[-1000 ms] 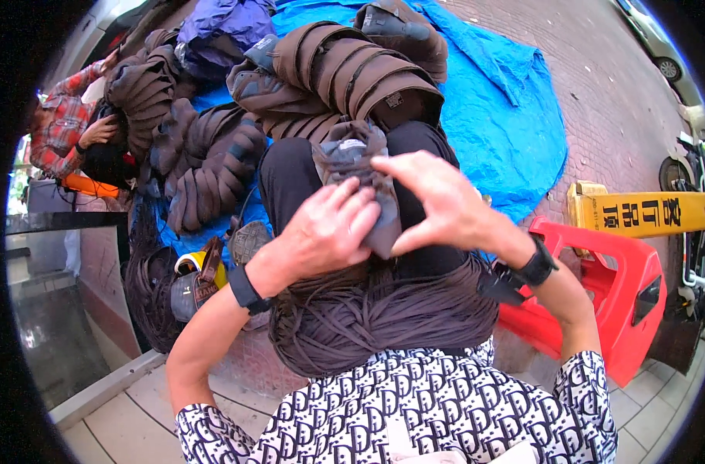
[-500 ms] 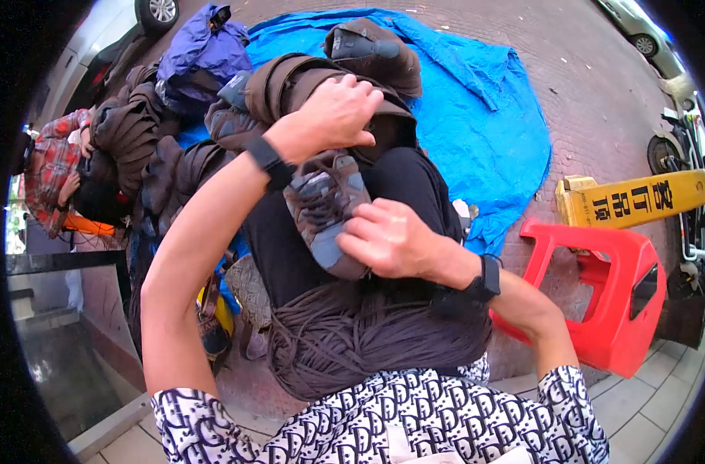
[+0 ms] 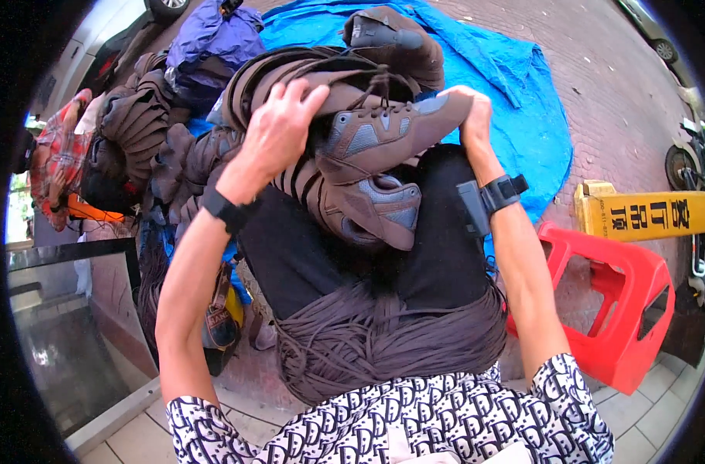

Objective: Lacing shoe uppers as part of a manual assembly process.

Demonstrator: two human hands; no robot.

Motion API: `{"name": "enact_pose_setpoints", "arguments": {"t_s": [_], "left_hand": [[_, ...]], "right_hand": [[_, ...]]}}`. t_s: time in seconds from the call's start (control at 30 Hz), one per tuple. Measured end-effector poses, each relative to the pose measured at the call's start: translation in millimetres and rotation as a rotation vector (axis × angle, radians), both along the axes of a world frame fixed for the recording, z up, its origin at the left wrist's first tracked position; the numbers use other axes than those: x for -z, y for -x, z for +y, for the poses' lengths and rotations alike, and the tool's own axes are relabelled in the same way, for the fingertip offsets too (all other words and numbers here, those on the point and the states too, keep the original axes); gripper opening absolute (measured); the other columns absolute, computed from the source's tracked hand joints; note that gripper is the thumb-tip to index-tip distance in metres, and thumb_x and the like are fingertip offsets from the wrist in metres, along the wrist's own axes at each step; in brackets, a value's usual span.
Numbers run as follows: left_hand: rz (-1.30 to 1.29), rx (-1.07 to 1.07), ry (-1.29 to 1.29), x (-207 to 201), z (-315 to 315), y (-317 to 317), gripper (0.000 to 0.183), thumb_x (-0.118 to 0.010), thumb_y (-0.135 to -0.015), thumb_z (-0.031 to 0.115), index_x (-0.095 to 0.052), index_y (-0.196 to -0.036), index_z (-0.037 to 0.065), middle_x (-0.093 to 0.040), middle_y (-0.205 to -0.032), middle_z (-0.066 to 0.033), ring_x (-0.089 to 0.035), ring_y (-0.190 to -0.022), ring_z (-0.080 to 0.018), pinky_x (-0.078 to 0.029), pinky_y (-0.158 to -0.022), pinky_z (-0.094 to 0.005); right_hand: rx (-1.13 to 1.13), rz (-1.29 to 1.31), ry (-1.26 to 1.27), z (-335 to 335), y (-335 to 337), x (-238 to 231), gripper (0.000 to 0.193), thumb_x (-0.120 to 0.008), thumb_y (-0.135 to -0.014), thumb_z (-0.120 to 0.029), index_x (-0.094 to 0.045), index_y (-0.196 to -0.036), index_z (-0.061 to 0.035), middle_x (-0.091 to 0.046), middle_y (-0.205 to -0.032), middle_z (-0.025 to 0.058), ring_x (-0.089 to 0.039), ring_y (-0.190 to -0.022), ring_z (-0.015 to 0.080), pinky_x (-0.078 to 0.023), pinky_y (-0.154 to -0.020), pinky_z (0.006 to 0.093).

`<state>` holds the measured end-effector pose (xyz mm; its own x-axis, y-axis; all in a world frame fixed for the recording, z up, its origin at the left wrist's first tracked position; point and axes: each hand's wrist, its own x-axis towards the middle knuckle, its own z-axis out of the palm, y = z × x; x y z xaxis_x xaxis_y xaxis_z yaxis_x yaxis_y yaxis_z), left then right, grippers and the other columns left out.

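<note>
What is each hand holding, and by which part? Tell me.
Both hold one brown shoe: the left hand grips its heel end, and the right hand grips its toe end. A second shoe lies beneath on the lap.

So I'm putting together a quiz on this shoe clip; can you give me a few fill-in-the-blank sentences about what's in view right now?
1. Both hands hold up a brown ____ with grey panels, the left hand at its heel end and the right hand at its toe end.
2. A second one lies on the person's ____.
3. The tarp spread on the pavement is ____.
4. The plastic stool at the person's right is ____.

Missing words: shoe; lap; blue; red
</note>
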<state>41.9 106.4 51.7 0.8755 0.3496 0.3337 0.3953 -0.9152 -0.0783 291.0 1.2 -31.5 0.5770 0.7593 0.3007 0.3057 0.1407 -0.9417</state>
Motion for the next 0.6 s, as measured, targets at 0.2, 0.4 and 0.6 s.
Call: {"name": "enact_pose_setpoints", "arguments": {"t_s": [0.2, 0.4, 0.6], "left_hand": [[-0.110, -0.174, 0.059, 5, 4, 26, 0.050, -0.050, -0.064, -0.005, -0.049, -0.112, 0.009, -0.051, -0.108, -0.0128, -0.049, -0.097, -0.0329, -0.042, -0.085, -0.0389], [-0.104, -0.105, 0.065, 8, 1, 18, 0.049, -0.050, -0.065, -0.003, -0.050, -0.112, 0.011, -0.052, -0.106, -0.0118, -0.050, -0.096, -0.0319, -0.043, -0.083, -0.0390], [-0.139, -0.039, 0.036, 11, -2, 18, 0.050, -0.050, -0.064, -0.004, -0.052, -0.111, 0.012, -0.053, -0.104, -0.0112, -0.051, -0.093, -0.0313, -0.044, -0.081, -0.0386]], "right_hand": [[-0.125, -0.457, 0.159, -7, 7, -16, 0.017, -0.053, -0.072, -0.014, -0.064, -0.082, -0.0056, -0.063, -0.076, 0.0094, -0.060, -0.071, 0.0207, -0.044, -0.062, 0.0281], [-0.359, -1.152, -0.130, -78, 105, -85, 0.035, -0.052, -0.069, -0.011, -0.056, -0.104, -0.0093, -0.054, -0.106, 0.0098, -0.048, -0.102, 0.0251, -0.037, -0.081, 0.0414], [-0.365, -1.406, -0.201, -22, 138, -53, 0.017, -0.054, -0.070, -0.021, -0.058, -0.081, -0.0080, -0.051, -0.083, 0.0046, -0.049, -0.084, 0.0185, -0.039, -0.065, 0.0337]]}}
